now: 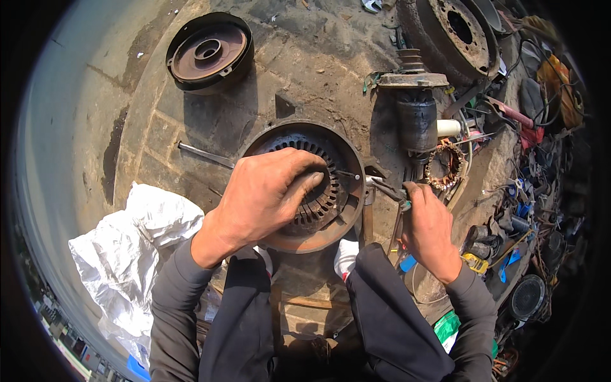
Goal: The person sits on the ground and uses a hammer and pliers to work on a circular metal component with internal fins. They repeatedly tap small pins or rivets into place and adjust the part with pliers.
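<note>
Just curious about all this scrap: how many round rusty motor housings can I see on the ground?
2: the slotted round rusty housing under the left hand, and a round rusty cover at upper left. More may hide in the clutter at right.

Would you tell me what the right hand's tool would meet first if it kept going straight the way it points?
Most likely the rusty round stator housing: the pliers in the right hand point left at its rim, where the left hand rests. Their tips look nearly on it, though depth is unclear.
</note>
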`<action>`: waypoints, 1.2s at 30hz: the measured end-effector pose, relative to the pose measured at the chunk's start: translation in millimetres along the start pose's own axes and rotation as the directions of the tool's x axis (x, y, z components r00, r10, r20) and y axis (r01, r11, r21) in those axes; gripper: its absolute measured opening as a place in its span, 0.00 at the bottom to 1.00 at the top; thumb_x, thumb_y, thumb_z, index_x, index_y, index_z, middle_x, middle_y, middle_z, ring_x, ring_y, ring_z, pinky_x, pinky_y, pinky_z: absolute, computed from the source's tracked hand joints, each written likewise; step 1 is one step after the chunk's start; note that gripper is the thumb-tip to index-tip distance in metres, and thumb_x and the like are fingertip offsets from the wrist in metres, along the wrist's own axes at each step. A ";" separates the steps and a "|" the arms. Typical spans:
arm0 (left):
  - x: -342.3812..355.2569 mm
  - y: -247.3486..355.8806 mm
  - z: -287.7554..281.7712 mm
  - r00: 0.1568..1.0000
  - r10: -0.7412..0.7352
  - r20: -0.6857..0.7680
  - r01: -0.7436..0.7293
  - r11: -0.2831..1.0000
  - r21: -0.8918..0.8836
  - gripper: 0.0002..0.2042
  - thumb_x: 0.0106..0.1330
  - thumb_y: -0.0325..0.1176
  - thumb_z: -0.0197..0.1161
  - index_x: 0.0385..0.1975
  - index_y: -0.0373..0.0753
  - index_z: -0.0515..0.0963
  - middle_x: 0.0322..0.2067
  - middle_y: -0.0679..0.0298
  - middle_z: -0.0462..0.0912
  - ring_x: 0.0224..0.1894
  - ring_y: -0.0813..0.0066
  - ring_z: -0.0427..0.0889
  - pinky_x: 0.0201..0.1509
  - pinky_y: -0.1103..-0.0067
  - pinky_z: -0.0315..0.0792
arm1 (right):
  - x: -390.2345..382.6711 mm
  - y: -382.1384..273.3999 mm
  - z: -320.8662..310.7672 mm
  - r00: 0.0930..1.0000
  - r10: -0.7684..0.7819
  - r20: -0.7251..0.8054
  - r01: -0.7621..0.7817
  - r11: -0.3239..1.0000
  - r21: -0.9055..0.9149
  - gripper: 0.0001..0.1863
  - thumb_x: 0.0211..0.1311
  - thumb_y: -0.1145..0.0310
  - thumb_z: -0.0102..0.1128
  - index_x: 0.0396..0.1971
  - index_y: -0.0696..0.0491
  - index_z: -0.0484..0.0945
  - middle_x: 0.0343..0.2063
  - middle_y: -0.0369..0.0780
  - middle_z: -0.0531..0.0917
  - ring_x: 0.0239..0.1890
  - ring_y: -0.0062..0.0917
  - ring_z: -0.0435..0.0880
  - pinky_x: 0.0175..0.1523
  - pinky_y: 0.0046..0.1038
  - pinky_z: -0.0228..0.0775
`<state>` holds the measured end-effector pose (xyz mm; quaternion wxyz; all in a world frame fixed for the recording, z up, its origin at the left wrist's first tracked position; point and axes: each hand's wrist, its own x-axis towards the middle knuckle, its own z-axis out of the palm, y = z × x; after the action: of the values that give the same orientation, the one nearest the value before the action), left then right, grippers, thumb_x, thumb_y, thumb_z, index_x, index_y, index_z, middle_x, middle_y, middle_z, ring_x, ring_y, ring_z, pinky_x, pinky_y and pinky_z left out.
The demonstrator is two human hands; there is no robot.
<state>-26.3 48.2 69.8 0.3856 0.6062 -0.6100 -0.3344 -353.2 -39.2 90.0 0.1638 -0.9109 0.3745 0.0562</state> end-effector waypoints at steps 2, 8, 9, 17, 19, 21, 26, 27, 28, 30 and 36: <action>-1.1 0.0 -0.5 1.000 0.005 -0.018 -0.005 1.000 -0.003 0.09 0.70 0.24 0.74 0.48 0.33 0.88 0.41 0.52 0.92 0.42 0.54 0.93 0.46 0.69 0.84 | 10.6 0.4 0.7 0.997 -0.060 -0.055 0.052 0.988 -0.146 0.36 0.51 0.84 0.64 0.66 0.61 0.74 0.51 0.51 0.80 0.53 0.50 0.81 0.53 0.46 0.76; -0.3 1.4 -5.0 1.000 -0.018 -0.023 0.018 0.999 -0.032 0.09 0.70 0.24 0.73 0.48 0.33 0.88 0.41 0.52 0.92 0.42 0.55 0.93 0.47 0.69 0.85 | 29.2 -3.1 -4.2 0.997 -0.049 0.055 0.060 0.974 -0.219 0.38 0.49 0.81 0.67 0.66 0.63 0.73 0.51 0.53 0.77 0.52 0.50 0.79 0.55 0.45 0.75; -0.3 1.6 -5.8 1.000 -0.013 -0.023 0.012 0.999 -0.030 0.09 0.70 0.24 0.73 0.48 0.33 0.88 0.41 0.52 0.92 0.42 0.55 0.93 0.47 0.69 0.85 | 30.3 -4.0 -5.2 0.996 -0.061 0.058 0.071 0.976 -0.205 0.38 0.49 0.82 0.67 0.66 0.63 0.72 0.51 0.52 0.77 0.51 0.50 0.79 0.54 0.45 0.75; -4.3 -1.2 -10.8 0.999 0.003 -0.034 -0.004 0.999 -0.052 0.09 0.69 0.23 0.73 0.48 0.33 0.88 0.41 0.52 0.92 0.42 0.55 0.93 0.47 0.69 0.84 | 36.8 -8.2 -5.6 0.992 -0.122 0.013 0.121 0.959 -0.258 0.33 0.53 0.83 0.64 0.64 0.63 0.73 0.53 0.52 0.79 0.50 0.48 0.83 0.54 0.44 0.78; -4.8 -2.8 -11.9 0.999 0.009 -0.038 -0.011 0.998 -0.054 0.09 0.69 0.23 0.73 0.48 0.33 0.88 0.41 0.52 0.92 0.42 0.55 0.93 0.47 0.69 0.84 | 37.1 -10.2 -3.2 0.990 -0.141 -0.031 0.126 0.949 -0.290 0.32 0.56 0.82 0.64 0.65 0.63 0.73 0.56 0.53 0.78 0.53 0.47 0.83 0.56 0.42 0.79; -4.8 -3.6 -13.0 0.999 0.017 -0.039 -0.019 0.999 -0.050 0.09 0.69 0.23 0.73 0.48 0.33 0.88 0.41 0.52 0.92 0.42 0.54 0.93 0.47 0.69 0.84 | 37.0 -11.4 -2.6 0.992 -0.129 -0.011 0.120 0.948 -0.295 0.34 0.56 0.82 0.64 0.66 0.63 0.72 0.56 0.54 0.78 0.53 0.48 0.82 0.56 0.43 0.79; -6.2 -3.5 -15.6 0.999 -0.010 -0.040 0.008 0.998 -0.063 0.09 0.70 0.23 0.73 0.48 0.33 0.88 0.40 0.52 0.92 0.42 0.54 0.93 0.47 0.69 0.84 | 33.9 -10.4 -7.2 0.995 -0.094 -0.022 0.086 0.971 -0.225 0.37 0.55 0.84 0.63 0.69 0.63 0.71 0.60 0.55 0.75 0.55 0.51 0.81 0.58 0.45 0.79; -6.4 -3.5 -15.9 0.999 -0.011 -0.042 0.008 0.998 -0.065 0.09 0.70 0.23 0.73 0.48 0.33 0.88 0.40 0.53 0.92 0.42 0.54 0.93 0.47 0.69 0.84 | 33.5 -10.3 -7.5 0.995 -0.094 -0.023 0.087 0.974 -0.210 0.37 0.55 0.85 0.63 0.70 0.63 0.70 0.60 0.55 0.75 0.55 0.51 0.81 0.59 0.45 0.79; -6.4 -3.4 -16.1 0.999 -0.012 -0.042 0.010 0.998 -0.065 0.09 0.70 0.23 0.73 0.48 0.33 0.88 0.40 0.53 0.92 0.42 0.54 0.93 0.47 0.69 0.84 | 33.1 -10.4 -7.6 0.995 -0.094 -0.033 0.085 0.977 -0.197 0.37 0.55 0.85 0.63 0.70 0.63 0.70 0.61 0.55 0.74 0.56 0.51 0.81 0.59 0.45 0.79; -6.4 -2.8 -16.6 0.999 -0.019 -0.039 0.017 0.998 -0.055 0.09 0.70 0.23 0.73 0.48 0.33 0.88 0.40 0.53 0.92 0.42 0.55 0.93 0.47 0.70 0.84 | 33.2 -11.3 -6.1 0.996 -0.078 -0.033 0.071 0.981 -0.182 0.37 0.56 0.86 0.63 0.70 0.63 0.70 0.61 0.54 0.74 0.57 0.51 0.80 0.60 0.46 0.78; -2.3 0.6 -13.9 0.999 -0.021 -0.026 0.019 0.998 -0.065 0.09 0.70 0.23 0.73 0.48 0.33 0.88 0.41 0.53 0.92 0.42 0.56 0.93 0.47 0.70 0.84 | 33.6 -10.5 -2.4 0.996 -0.066 -0.055 0.054 0.979 -0.197 0.36 0.58 0.86 0.61 0.70 0.63 0.71 0.61 0.55 0.74 0.57 0.51 0.79 0.61 0.47 0.75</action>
<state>-14.5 51.3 76.8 0.4097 0.6040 -0.5874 -0.3497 -322.0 -55.3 87.4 0.0638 -0.9348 0.3444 0.0597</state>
